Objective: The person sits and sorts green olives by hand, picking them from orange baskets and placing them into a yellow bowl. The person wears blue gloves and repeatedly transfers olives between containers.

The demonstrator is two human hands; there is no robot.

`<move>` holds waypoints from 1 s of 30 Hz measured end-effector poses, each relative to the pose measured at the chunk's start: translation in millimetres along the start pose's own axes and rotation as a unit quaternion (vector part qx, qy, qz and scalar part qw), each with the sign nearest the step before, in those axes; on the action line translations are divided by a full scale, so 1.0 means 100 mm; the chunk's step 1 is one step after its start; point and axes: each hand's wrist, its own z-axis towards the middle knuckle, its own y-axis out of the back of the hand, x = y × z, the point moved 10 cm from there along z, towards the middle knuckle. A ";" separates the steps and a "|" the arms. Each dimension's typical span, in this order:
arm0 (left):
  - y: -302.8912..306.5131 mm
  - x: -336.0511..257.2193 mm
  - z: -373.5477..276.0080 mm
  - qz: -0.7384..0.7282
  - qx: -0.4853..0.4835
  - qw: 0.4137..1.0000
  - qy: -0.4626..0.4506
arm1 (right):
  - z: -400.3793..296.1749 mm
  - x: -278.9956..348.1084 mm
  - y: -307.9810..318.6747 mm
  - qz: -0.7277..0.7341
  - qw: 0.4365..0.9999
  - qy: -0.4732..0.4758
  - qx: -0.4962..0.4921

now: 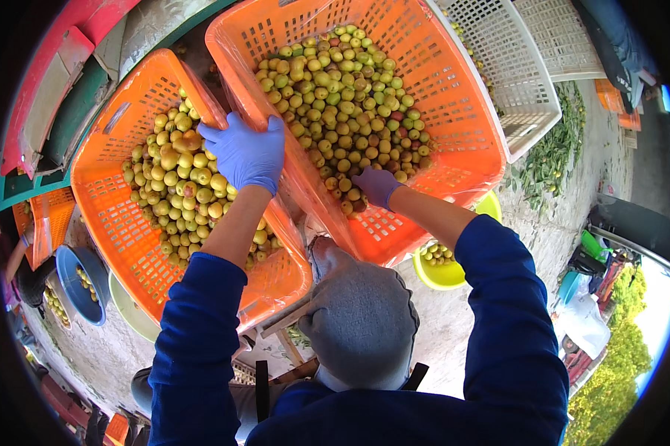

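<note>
Two orange plastic crates hold yellow-green fruit that look like jujubes, some with brown-red patches. My left hand (243, 153), in a thin blue-purple glove, lies with spread fingers across the adjoining rims, between the left crate (273, 279) and the right crate (471, 161). Its thumb touches the right crate's rim; whether it grips a rim is unclear. My right hand (375, 187), gloved alike, reaches into the right crate at the near edge of its fruit (340, 106). Those fingertips are partly hidden among the fruit. Beneath my left hand is the left crate's fruit (184, 178). Clear plastic film covers the crates' rims.
Beyond the right crate stand white plastic crates (538, 134). A yellow-green basin (438, 276) with fruit sits below it. Leafy cuttings (558, 148) lie on the concrete floor. At left are a blue basin (70, 259), another orange crate (56, 220) and a person's arm (17, 259).
</note>
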 end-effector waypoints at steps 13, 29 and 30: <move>0.00 0.03 0.01 -0.014 0.014 1.000 0.007 | 0.46 -0.49 1.02 0.266 0.955 -0.115 -0.056; -0.02 0.04 0.01 -0.008 0.027 0.999 0.015 | 0.67 -0.49 1.33 0.322 0.931 -0.094 -0.146; -0.03 0.02 0.00 -0.016 0.029 0.999 0.012 | 0.52 -0.39 1.50 0.368 0.908 -0.050 -0.193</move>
